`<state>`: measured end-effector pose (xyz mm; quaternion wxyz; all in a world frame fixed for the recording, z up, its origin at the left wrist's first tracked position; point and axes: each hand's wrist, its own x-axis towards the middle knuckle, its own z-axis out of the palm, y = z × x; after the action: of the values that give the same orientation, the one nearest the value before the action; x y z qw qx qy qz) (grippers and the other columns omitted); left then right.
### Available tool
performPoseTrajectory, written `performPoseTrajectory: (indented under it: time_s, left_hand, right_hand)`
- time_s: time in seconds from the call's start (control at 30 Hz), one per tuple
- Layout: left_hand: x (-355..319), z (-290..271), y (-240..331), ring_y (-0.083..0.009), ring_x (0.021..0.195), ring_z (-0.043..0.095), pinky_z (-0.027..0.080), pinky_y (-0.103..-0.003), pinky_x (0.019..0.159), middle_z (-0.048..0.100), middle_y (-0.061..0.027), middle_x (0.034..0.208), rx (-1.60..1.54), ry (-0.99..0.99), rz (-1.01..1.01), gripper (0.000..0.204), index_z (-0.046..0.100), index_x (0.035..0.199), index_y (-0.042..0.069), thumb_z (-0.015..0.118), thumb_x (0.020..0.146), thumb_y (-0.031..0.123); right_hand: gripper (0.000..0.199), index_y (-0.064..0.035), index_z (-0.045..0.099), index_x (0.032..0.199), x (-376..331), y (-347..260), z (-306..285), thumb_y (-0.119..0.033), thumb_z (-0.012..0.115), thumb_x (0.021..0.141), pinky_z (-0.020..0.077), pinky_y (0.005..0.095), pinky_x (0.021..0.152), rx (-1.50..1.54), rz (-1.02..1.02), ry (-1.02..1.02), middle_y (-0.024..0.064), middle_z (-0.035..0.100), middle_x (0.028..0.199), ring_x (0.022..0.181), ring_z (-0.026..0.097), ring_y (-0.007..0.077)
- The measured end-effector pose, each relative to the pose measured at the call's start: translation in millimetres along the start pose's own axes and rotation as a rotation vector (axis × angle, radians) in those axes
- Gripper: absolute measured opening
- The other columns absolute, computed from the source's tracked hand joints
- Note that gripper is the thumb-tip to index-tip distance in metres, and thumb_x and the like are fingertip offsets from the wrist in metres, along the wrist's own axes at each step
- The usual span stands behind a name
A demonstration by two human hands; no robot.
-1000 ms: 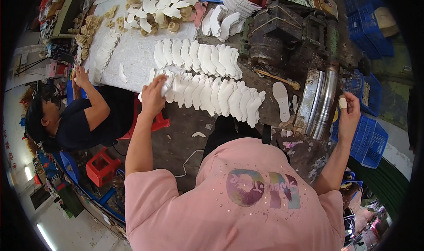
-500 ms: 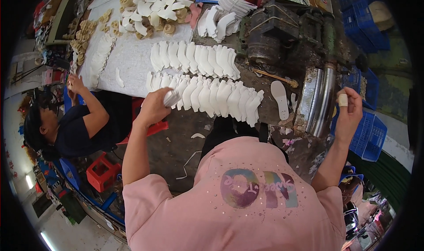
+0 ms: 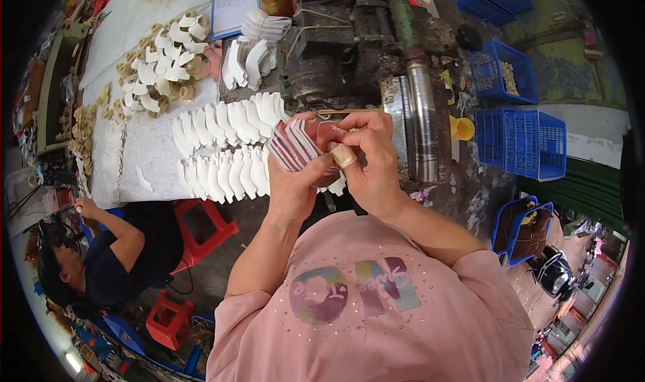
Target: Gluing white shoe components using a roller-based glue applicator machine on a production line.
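My left hand [image 3: 295, 190] is closed round a fanned stack of curved pieces [image 3: 294, 147], reddish-brown with pale stripes along their edges. Against the right end of that stack, my right hand [image 3: 377, 157] pinches a reddish-brown piece, its thumb and fingertips pressed close to my left thumb. A tan bandage [image 3: 343, 155] wraps one right-hand digit. Just left of my hands lie two overlapping rows of white curved pieces, the far row [image 3: 228, 121] and the near row [image 3: 225, 174]. My hands hide the near row's right end.
Beyond my hands stands a dark machine [image 3: 329, 53], with a shiny metal roller [image 3: 422, 113] at its right. Blue crates [image 3: 521, 143] stand on the right. Tan and white pieces [image 3: 164, 66] are heaped at the far left. A co-worker [image 3: 111, 254] sits at left, near red stools [image 3: 169, 320].
My hands have come together in front of me; the right one came in from beside the roller. The left one moved right, off the near row, with its stack. The view has shifted right.
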<state>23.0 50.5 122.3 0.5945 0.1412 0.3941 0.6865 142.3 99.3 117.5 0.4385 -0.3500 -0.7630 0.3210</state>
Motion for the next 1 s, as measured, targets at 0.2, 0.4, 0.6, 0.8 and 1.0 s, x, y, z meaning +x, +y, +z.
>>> performPoseTrajectory:
  time_s: [0.2,0.4,0.6,0.8,1.0]
  left_hand:
    - [12.9,-9.8,-6.0,-0.0130,0.085,0.060,0.049,-0.027,0.078,0.061,-0.0068,0.095,0.408,0.112,0.104,0.043,0.050,0.113,-0.003,0.059,0.071,-0.007]
    - [20.2,4.3,-15.9,-0.0220,0.090,0.062,0.049,-0.032,0.083,0.059,-0.0104,0.106,0.986,-0.286,0.001,0.055,0.051,0.120,0.008,0.062,0.067,-0.003]
    - [30.4,48.6,-29.1,-0.0365,0.110,0.052,0.045,-0.041,0.090,0.039,-0.0127,0.132,1.398,-0.619,-0.013,0.062,0.049,0.121,0.007,0.063,0.061,-0.002]
    - [20.9,15.7,-22.6,-0.0336,0.109,0.052,0.044,-0.039,0.092,0.048,-0.0115,0.123,1.119,-0.412,0.118,0.055,0.054,0.113,0.003,0.063,0.058,-0.003]
    - [4.2,-104.4,32.3,-0.0295,0.110,0.052,0.040,-0.035,0.096,0.054,-0.0119,0.116,1.274,-0.046,0.212,0.051,0.056,0.107,0.000,0.058,0.058,-0.014]
  right_hand:
    - [0.014,-0.0085,0.058,0.086,20.7,22.6,-89.9,0.000,0.057,0.075,0.0416,0.0379,0.080,-0.140,0.207,-0.103,0.0078,0.064,0.082,0.084,0.057,0.0285]
    - [0.007,-0.0085,0.059,0.084,26.3,83.6,-186.0,-0.007,0.055,0.079,0.0329,0.0377,0.084,-0.430,0.707,-0.417,0.0106,0.062,0.068,0.073,0.058,0.0277]
    - [0.009,-0.0072,0.061,0.086,21.3,67.0,-139.4,-0.008,0.057,0.078,0.0305,0.0380,0.084,-0.524,0.281,-0.396,0.0110,0.062,0.081,0.084,0.054,0.0273]
    - [0.020,-0.0040,0.063,0.100,6.9,90.0,-143.4,-0.005,0.060,0.081,0.0463,0.0319,0.073,-0.312,0.482,-0.137,0.0099,0.063,0.092,0.083,0.060,0.0213]
    - [0.022,-0.0013,0.059,0.108,2.9,96.5,-154.5,-0.008,0.058,0.086,0.0433,0.0260,0.081,-0.287,0.528,-0.051,0.0051,0.061,0.096,0.091,0.055,0.0132]
